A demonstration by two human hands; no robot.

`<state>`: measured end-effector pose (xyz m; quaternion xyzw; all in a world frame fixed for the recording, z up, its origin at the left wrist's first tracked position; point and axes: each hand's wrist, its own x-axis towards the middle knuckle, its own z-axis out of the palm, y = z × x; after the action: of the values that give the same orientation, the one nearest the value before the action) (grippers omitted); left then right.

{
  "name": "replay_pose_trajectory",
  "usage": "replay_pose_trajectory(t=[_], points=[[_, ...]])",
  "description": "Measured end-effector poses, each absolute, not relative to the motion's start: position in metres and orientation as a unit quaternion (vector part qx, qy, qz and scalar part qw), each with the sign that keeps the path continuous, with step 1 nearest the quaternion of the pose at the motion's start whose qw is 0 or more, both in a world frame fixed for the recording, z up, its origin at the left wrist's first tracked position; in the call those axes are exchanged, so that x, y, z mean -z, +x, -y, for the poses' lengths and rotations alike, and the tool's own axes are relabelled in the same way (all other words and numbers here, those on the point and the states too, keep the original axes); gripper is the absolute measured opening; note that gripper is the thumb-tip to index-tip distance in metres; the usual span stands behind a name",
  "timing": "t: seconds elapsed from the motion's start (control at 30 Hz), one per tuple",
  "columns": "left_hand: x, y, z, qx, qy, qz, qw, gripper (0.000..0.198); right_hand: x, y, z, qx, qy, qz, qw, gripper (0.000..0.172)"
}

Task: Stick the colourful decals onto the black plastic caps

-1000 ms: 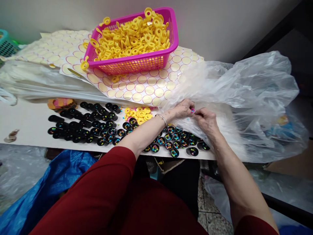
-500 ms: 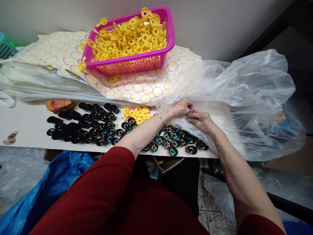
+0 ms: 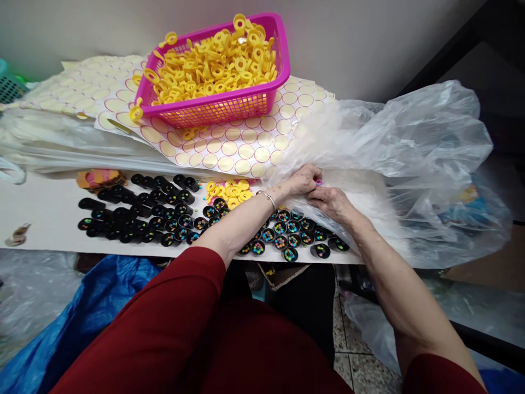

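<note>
Object (image 3: 319, 183), small and pink, sits between both hands (image 3: 304, 179) (image 3: 334, 203).

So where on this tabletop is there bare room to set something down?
Bare patch: the left end of the white tabletop, between the small brown scrap and the black cups. Crowded: the middle, where cups and yellow rings sit close together, and the right, where the left hand and right hand meet by the clear plastic bag.

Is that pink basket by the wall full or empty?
Full: yellow rings are heaped inside the pink basket, and a few sit on or over its rim.
</note>
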<state>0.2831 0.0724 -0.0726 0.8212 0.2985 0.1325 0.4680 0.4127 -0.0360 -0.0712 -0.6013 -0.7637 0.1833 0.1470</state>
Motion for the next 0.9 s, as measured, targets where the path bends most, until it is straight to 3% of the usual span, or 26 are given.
replay_pose_trajectory(t=[0.17, 0.33, 0.53, 0.63, 0.8, 0.9], points=[[0.073, 0.284, -0.072, -0.130, 0.818, -0.291, 0.478, 0.010, 0.065, 0.409, 0.037, -0.140, -0.615, 0.773, 0.073, 0.026], [0.075, 0.284, -0.071, -0.153, 0.804, -0.286, 0.499, 0.008, 0.064, 0.416, 0.042, -0.107, -0.640, 0.759, 0.055, 0.024], [0.078, 0.284, -0.072, -0.161, 0.801, -0.270, 0.509, 0.014, 0.068, 0.425, 0.029, -0.072, -0.663, 0.715, 0.212, 0.026], [0.078, 0.285, -0.073, -0.156, 0.802, -0.274, 0.508, 0.017, 0.070, 0.423, 0.018, -0.100, -0.654, 0.707, 0.249, 0.026], [0.073, 0.283, -0.072, -0.140, 0.801, -0.284, 0.509, 0.009, 0.075, 0.438, 0.019, -0.140, -0.673, 0.637, 0.348, 0.023], [0.068, 0.282, -0.071, -0.122, 0.805, -0.296, 0.500, 0.011, 0.079, 0.459, 0.035, -0.160, -0.682, 0.635, 0.327, 0.027]])
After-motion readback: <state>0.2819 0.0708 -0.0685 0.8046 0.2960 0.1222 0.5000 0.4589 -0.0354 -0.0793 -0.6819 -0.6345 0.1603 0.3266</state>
